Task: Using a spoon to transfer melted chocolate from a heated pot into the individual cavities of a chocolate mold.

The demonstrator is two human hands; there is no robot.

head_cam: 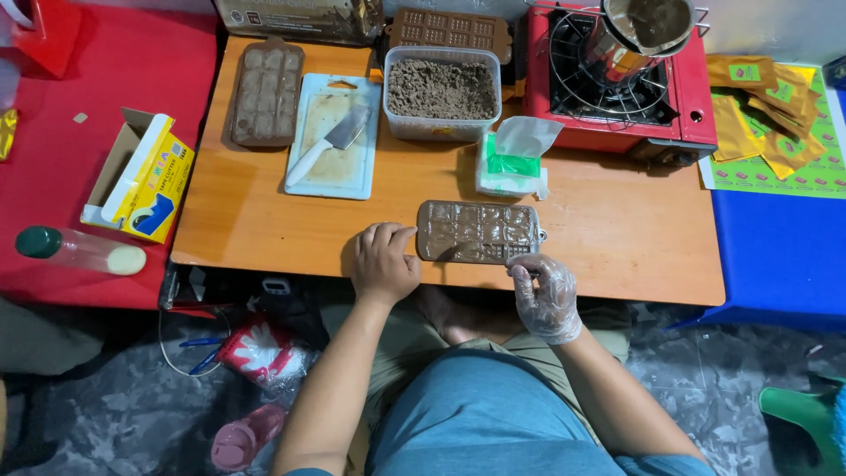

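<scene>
A brown silicone chocolate mould (478, 231) lies near the front edge of the orange wooden table (617, 238), its cells filled with chocolate. My bare left hand (384, 262) rests on the table at the mould's left end, fingers curled against its edge. My right hand (546, 295), in a clear plastic glove, touches the mould's lower right corner with its fingertips.
Behind stand a clear tub of brown crumbs (441, 91), a white cutting board (336, 137) with a knife (330, 144), a second filled mould (266, 92), an empty mould (450, 29), a tissue pack (513, 157), and a red gas stove (617, 79) with a metal pot (641, 33). Gold wrappers (758, 110) lie right.
</scene>
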